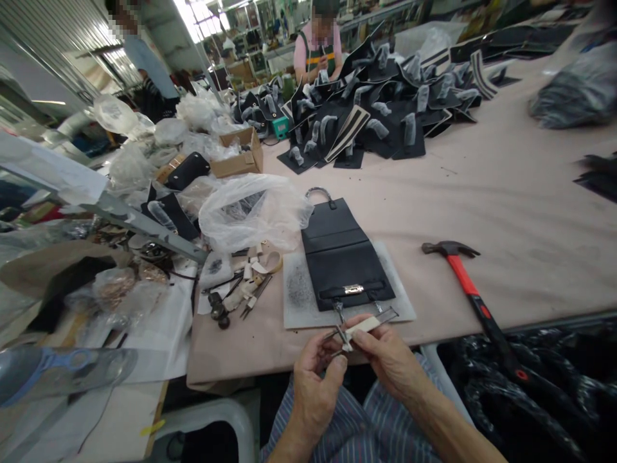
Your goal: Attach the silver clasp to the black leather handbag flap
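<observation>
A black flat bag panel [332, 244] lies unfolded on a pale, speckled board [299, 315], with a silver clasp [353, 289] near its close end. Its plastic-wrapped handle [339, 310] reaches over the board's front edge to my fingers. My left hand [315, 379] is closed, thumb and fingertips pinching at that handle; the exact grip is partly hidden. In my right hand [385, 354] is a slim beige-wrapped tool [364, 325] with thin metal prongs pointing right. Its left end meets my left fingertips.
Right of the board lies a hammer [463, 276] with a red and black handle. Small hand tools [255, 296] and a clear plastic bag [255, 209] are to the left. Behind are a cardboard box [238, 154] and a heap of black bag pieces [385, 109]. Two people stand beyond.
</observation>
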Demonstrator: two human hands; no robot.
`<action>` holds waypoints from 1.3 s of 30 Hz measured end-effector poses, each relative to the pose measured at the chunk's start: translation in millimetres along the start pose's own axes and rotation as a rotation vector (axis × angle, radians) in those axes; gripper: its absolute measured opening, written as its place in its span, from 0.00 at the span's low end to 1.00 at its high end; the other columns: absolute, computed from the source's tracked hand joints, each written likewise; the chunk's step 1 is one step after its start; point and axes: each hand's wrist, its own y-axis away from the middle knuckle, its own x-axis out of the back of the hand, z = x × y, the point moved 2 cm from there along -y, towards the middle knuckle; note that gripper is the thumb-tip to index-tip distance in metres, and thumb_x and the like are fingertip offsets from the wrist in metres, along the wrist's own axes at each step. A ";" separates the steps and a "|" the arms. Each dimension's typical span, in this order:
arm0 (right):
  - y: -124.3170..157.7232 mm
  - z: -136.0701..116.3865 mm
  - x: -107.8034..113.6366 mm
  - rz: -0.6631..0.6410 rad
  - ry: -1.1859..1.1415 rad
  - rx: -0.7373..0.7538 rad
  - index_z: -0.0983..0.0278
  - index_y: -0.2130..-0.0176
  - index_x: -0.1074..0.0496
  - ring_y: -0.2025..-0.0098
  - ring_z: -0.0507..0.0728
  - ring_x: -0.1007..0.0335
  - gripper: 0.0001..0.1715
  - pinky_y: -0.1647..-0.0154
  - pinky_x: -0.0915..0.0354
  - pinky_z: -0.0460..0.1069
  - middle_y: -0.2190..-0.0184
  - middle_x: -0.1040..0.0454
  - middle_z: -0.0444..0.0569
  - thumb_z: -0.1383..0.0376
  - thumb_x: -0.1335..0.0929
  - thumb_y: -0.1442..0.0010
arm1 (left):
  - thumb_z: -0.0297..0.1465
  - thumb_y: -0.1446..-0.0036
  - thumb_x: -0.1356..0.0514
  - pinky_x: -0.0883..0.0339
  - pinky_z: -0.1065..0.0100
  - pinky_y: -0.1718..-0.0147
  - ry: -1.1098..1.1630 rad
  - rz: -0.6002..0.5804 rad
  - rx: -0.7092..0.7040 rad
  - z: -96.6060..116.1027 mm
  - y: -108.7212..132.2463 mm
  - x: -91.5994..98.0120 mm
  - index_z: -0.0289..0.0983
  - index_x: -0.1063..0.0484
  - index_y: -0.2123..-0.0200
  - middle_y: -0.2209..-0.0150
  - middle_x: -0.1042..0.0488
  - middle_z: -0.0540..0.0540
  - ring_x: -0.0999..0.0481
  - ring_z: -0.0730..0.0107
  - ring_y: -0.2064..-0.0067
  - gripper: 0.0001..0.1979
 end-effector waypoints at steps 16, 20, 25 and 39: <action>-96.4 -43.5 13.3 0.168 0.410 0.458 0.63 0.64 0.26 0.73 0.56 0.28 0.22 0.68 0.31 0.51 0.75 0.24 0.45 0.49 0.24 0.47 | 0.31 0.53 0.31 0.32 0.72 0.77 0.035 0.333 0.345 29.2 -89.7 8.8 0.31 0.29 0.54 0.61 0.23 0.40 0.23 0.66 0.65 0.22; -93.4 -43.9 14.6 0.156 0.443 0.459 0.63 0.64 0.25 0.72 0.55 0.28 0.20 0.67 0.32 0.50 0.75 0.24 0.45 0.50 0.24 0.47 | 0.36 0.51 0.33 0.43 0.75 0.84 -0.023 0.182 0.369 34.4 -111.0 6.0 0.32 0.27 0.64 0.74 0.29 0.50 0.32 0.76 0.78 0.15; -91.0 -51.2 15.7 0.139 0.499 0.509 0.63 0.65 0.25 0.71 0.54 0.30 0.17 0.68 0.33 0.49 0.72 0.26 0.45 0.51 0.26 0.44 | 0.39 0.49 0.36 0.47 0.75 0.83 -0.272 0.106 0.296 33.5 -123.8 0.2 0.34 0.27 0.70 0.80 0.35 0.53 0.38 0.76 0.81 0.12; -82.4 -48.1 25.9 0.018 0.694 0.831 0.59 0.59 0.27 0.57 0.56 0.27 0.03 0.53 0.32 0.53 0.62 0.27 0.47 0.65 0.32 0.35 | 0.44 0.60 0.25 0.35 0.71 0.68 0.205 0.142 0.236 15.2 -121.3 -11.3 0.32 0.24 0.70 0.73 0.25 0.48 0.30 0.72 0.71 0.22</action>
